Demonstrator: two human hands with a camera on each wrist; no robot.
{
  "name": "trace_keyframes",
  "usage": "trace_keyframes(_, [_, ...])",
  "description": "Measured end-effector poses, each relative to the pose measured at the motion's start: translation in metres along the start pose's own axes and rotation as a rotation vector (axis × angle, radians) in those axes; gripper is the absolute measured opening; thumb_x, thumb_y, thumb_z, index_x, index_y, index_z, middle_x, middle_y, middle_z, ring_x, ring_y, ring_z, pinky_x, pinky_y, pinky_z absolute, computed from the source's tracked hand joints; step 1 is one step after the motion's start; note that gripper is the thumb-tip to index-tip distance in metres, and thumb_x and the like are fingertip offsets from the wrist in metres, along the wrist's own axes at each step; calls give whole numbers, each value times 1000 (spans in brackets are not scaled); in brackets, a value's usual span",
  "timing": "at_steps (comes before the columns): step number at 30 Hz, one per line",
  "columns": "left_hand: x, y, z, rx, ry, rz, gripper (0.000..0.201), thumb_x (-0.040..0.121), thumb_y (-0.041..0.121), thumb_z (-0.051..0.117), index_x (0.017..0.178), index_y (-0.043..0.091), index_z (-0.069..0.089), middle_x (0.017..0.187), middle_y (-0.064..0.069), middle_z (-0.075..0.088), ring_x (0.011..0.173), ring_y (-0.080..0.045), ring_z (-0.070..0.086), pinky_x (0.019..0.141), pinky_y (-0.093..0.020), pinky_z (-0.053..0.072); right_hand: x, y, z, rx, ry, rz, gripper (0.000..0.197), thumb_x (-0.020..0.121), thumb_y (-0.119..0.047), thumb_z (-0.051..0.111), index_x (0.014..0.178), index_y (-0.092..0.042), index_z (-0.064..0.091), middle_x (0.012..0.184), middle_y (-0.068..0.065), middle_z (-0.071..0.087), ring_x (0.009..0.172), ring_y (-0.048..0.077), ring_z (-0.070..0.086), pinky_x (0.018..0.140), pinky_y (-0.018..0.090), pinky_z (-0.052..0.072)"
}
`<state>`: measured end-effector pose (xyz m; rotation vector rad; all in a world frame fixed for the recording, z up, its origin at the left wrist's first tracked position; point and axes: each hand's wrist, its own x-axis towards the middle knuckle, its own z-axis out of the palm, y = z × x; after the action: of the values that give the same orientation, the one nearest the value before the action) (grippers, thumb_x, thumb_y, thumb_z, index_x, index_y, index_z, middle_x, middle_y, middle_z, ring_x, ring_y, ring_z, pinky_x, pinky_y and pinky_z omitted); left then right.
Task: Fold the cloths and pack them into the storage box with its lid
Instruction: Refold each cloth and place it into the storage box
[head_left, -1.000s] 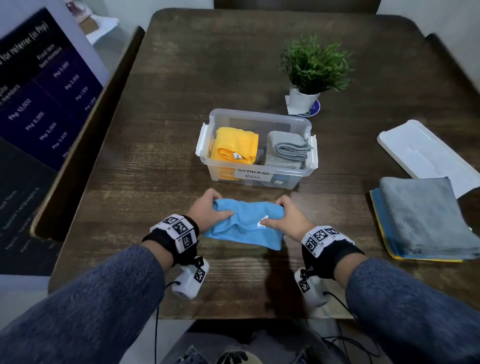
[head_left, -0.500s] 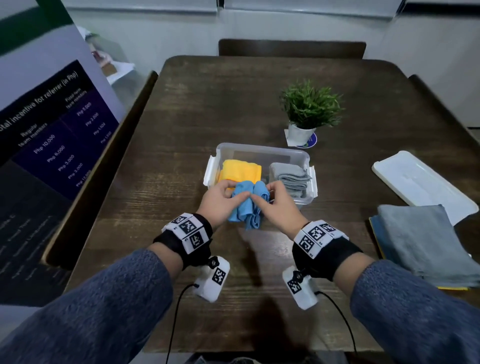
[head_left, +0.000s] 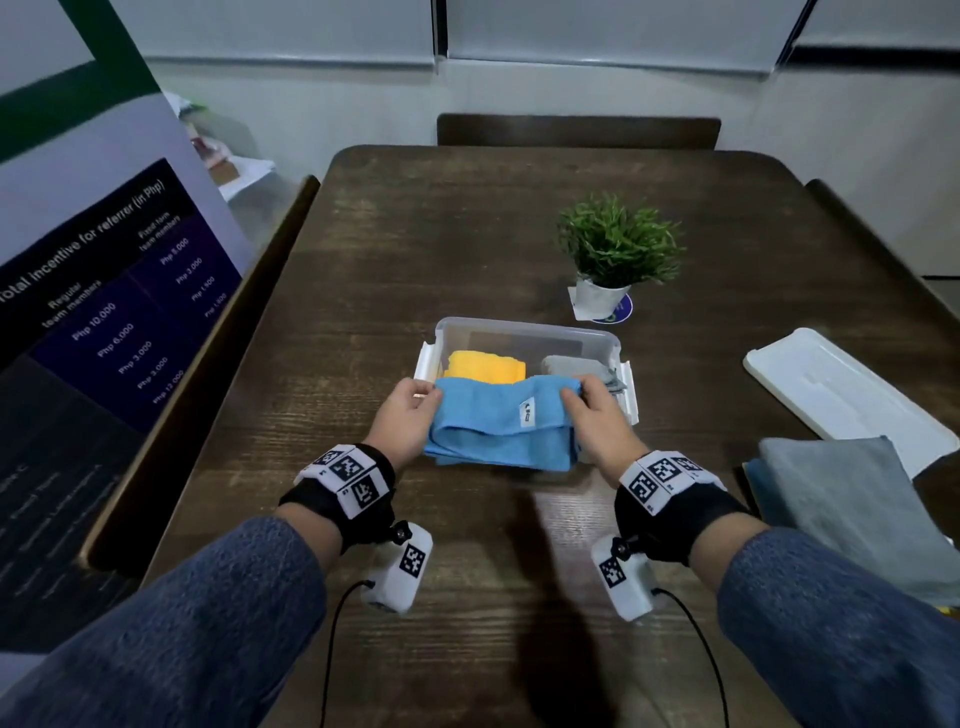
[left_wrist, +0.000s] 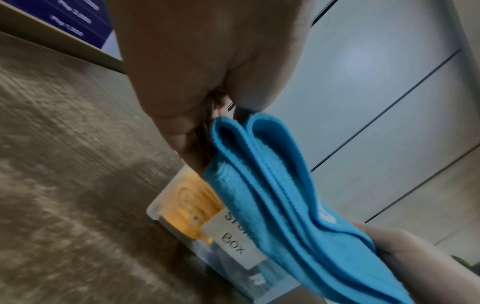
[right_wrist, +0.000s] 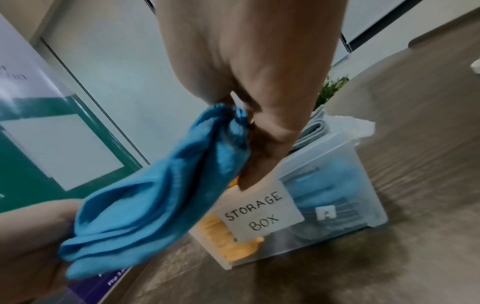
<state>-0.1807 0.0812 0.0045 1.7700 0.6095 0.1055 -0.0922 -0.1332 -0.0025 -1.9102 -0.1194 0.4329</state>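
**Two hands carrying the blue cloth to the storage box**

We hold the folded blue cloth (head_left: 501, 423) stretched between both hands, just above the near rim of the clear storage box (head_left: 530, 332). Our left hand (head_left: 405, 421) pinches the cloth's left end between thumb and curled fingers; our right hand (head_left: 597, 423) pinches the right end the same way, bunching the fabric there. In the wrist views the layers hang in loose loops, so the fold looks soft and ready to open.

To do this step well, we judge that both pinches should stay firm and level while the cloth goes down. The yellow cloth (head_left: 485, 366) and the grey cloth (head_left: 576, 366) already fill the box side by side, so the blue one probably has to lie flat across their tops. Let go only once it rests there, then pat it low enough for the white lid (head_left: 831, 384), which lies to the right on the wooden table (head_left: 467, 234).

Compared with half a second ago, the cloth is no longer gathered into a narrow bundle between hands close together: our hands are now apart and the cloth is drawn out wide.
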Motion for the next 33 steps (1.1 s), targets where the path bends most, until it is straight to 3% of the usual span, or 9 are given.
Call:
trace_keyframes(3, [6, -24, -9, 105, -52, -87, 17, 98, 27, 52, 103, 11, 56, 107, -10, 62, 102, -25, 59, 95, -42, 47, -1, 14, -6, -29, -81, 94, 12, 102, -22, 40, 110, -18, 49, 109, 7, 57, 88, 17, 58, 65, 26, 51])
trace_keyframes(5, [1, -41, -11, 145, -117, -143, 18, 97, 28, 52, 93, 13, 61, 101, -10, 64, 97, -25, 60, 92, -42, 48, -9, 27, -5, -42, -159, 166, 12, 103, -18, 40, 112, -19, 48, 106, 5, 56, 84, 15, 58, 58, 28, 50])
trace_keyframes(9, [-13, -81, -5, 144, -160, -299, 24, 96, 35, 54, 81, 17, 59, 92, -10, 65, 91, -28, 63, 87, -41, 51, -27, 71, 7, -78, -176, 268, 13, 101, -15, 46, 113, -17, 43, 117, 10, 56, 94, 24, 60, 71, 47, 58])
trace_keyframes(14, [-30, -125, 5, 326, -270, -428, 51, 89, 57, 53, 75, 8, 62, 72, -9, 60, 75, -28, 57, 68, -34, 41, -42, 123, 22, -282, -121, 326, 50, 82, -33, 73, 120, -28, 41, 118, 12, 51, 98, 28, 60, 84, 43, 55])
trace_keyframes(17, [-37, -136, 10, 302, -266, -446, 66, 72, 70, 59, 94, 8, 63, 87, -9, 62, 76, -25, 61, 64, -31, 45, -51, 134, 27, -430, -151, 179, 54, 70, -36, 84, 112, -32, 50, 116, 6, 45, 100, 23, 55, 90, 37, 50])
trace_keyframes(22, [-34, -122, 20, 284, -87, -401, 57, 84, 48, 67, 123, 14, 45, 109, -5, 57, 100, -27, 60, 82, -38, 50, -54, 134, 36, -642, -265, 71, 66, 64, -37, 87, 122, -31, 56, 112, 0, 34, 106, 18, 39, 95, 26, 37])
trace_keyframes(26, [-29, -109, 20, 234, -186, -318, 48, 90, 39, 63, 132, 22, 47, 112, -8, 59, 93, -23, 64, 63, -28, 54, -49, 139, 41, -692, -255, 52, 57, 68, -29, 86, 117, -27, 57, 111, 0, 32, 103, 18, 39, 90, 24, 37])
trace_keyframes(30, [-30, -101, 19, 142, -243, -329, 24, 95, 23, 59, 117, 14, 64, 118, -3, 56, 95, -17, 61, 59, -19, 58, -43, 138, 35, -586, -249, 27, 28, 82, -21, 76, 107, -16, 66, 110, 2, 36, 104, 20, 45, 97, 24, 37])
trace_keyframes(33, [-27, -95, 13, 72, -249, -360, 20, 89, 25, 67, 94, 6, 69, 99, -11, 66, 75, -14, 66, 57, -19, 57, -38, 128, 22, -538, -293, 5, 24, 87, -24, 70, 107, -11, 68, 111, 3, 38, 105, 16, 47, 99, 21, 35])
